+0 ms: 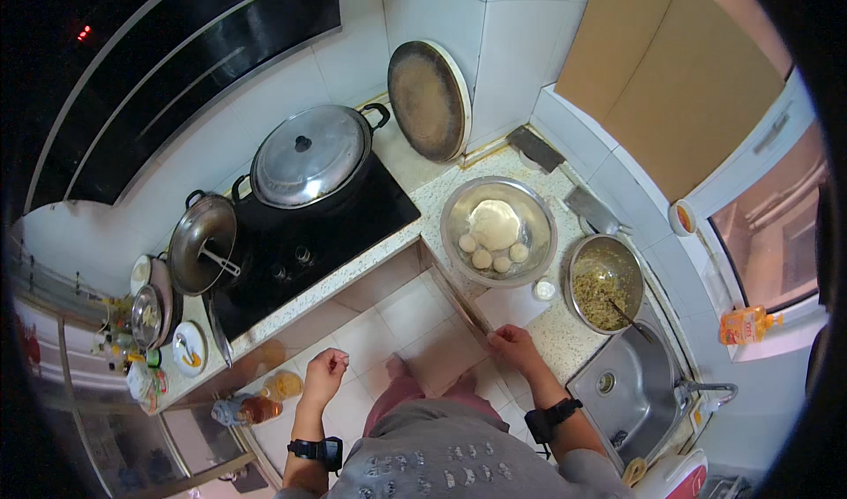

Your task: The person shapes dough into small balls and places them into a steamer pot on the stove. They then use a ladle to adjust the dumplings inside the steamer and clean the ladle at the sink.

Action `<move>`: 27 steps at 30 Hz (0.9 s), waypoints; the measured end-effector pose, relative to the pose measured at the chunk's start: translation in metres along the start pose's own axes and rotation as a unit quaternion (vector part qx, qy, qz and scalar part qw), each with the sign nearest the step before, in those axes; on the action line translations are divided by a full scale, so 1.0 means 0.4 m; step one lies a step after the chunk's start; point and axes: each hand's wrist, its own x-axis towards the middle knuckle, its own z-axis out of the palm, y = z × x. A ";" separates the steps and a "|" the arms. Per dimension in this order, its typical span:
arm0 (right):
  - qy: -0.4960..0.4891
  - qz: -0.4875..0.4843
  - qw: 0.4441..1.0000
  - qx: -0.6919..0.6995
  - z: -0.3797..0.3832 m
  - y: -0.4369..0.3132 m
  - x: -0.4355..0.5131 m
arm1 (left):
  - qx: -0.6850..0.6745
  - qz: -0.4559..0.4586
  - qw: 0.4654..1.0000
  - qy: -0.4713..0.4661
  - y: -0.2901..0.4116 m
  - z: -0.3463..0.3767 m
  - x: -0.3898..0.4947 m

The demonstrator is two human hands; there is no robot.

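Note:
Over the tiled floor hangs my left hand [329,368], its fingers curled with nothing seen in them. My right hand [513,348] is at the counter's front edge, beside a white sheet [511,306]; its fingers are curled, and whether it holds anything cannot be told. Beyond it a large metal bowl [547,261] holds several round dough balls [501,264] and a larger pale mass [493,225]. To the right, a smaller metal bowl [639,286] contains chopped filling [595,295] with a utensil handle sticking out. A small white container [544,290] stands between the bowls.
A lidded pot [311,158] and a lidded wok [202,244] are on the black cooktop [331,241]. A round board [427,100] leans against the wall. The steel sink [625,393] with its faucet [711,388] lies right. Bottles [255,408] stand on the floor at left.

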 end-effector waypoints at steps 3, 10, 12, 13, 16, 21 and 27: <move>-0.018 -0.010 0.999 0.026 0.069 -0.024 0.013 | -0.001 0.018 1.000 -0.005 -0.046 -0.044 0.049; 0.045 -0.039 0.997 0.044 0.162 -0.074 0.048 | 0.002 0.023 0.999 -0.045 -0.152 -0.140 0.122; 0.091 -0.056 0.994 0.022 0.163 -0.093 0.069 | -0.015 0.044 0.998 -0.040 -0.172 -0.149 0.147; 0.106 -0.050 0.992 0.034 0.157 -0.102 0.078 | -0.031 0.045 0.998 -0.037 -0.178 -0.148 0.157; 0.161 -0.101 0.982 0.004 0.115 -0.140 0.125 | -0.035 0.036 0.996 -0.073 -0.163 -0.136 0.204; 0.260 -0.130 0.955 -0.064 0.003 -0.206 0.257 | 0.022 0.107 0.983 -0.147 -0.035 -0.070 0.318; 0.333 -0.246 0.904 -0.109 -0.082 -0.235 0.423 | 0.034 0.099 0.969 -0.224 0.145 0.021 0.436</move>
